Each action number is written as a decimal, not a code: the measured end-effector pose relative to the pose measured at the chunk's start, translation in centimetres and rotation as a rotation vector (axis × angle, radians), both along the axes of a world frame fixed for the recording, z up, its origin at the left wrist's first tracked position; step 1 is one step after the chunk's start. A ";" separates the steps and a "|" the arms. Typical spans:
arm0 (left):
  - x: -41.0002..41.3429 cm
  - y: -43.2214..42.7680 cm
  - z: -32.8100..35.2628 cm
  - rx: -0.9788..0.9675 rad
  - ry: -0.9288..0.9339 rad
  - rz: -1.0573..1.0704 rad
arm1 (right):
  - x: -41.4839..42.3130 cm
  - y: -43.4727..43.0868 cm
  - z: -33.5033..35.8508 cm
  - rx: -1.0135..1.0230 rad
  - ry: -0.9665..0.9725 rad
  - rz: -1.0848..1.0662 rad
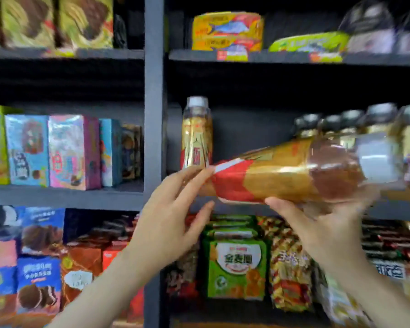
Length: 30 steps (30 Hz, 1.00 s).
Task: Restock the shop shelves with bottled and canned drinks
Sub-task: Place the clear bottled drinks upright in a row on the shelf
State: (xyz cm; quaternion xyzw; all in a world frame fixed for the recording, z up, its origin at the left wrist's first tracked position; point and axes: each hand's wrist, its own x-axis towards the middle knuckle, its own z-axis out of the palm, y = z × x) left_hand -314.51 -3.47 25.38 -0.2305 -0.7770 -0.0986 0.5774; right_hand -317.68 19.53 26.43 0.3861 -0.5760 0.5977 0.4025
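Note:
A bottled drink (282,176) with a red and gold label and a white cap lies almost sideways in front of the middle shelf, cap to the right. My right hand (322,230) grips it from below near the neck end. My left hand (173,218) has straight fingers that touch the bottle's base. A matching bottle (196,133) stands upright at the left end of the same dark shelf (242,207). A row of several dark-capped bottles (355,124) stands at the shelf's right.
A dark upright post (154,114) divides the shelving. Snack boxes (57,150) fill the left bay. Fish tins (227,31) sit on the shelf above, and packets (237,268) are stacked below. A gap lies between the upright bottle and the row.

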 end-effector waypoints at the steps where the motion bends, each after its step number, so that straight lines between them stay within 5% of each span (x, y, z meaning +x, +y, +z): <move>1: -0.7 0.0 1.1 0.004 0.044 0.044 | 0.1 0.0 1.9 0.018 0.044 -0.019; 5: -3.5 0.3 4.2 -0.021 0.124 0.195 | -1.8 -0.4 7.4 0.103 0.133 -0.142; 11: -7.0 0.3 6.6 0.031 0.035 0.221 | -8.6 -1.9 10.9 0.508 -0.096 -0.201; 17: -8.8 0.1 8.4 -0.017 -0.035 0.266 | -15.3 -5.8 12.8 0.652 -0.229 -0.263; 22: -10.2 -0.2 8.4 -0.104 0.074 0.392 | -17.9 -7.0 12.8 0.982 -0.325 -0.324; 30: -10.3 -0.6 8.1 -0.078 0.034 0.432 | -22.3 -9.1 12.4 0.980 -0.294 -0.294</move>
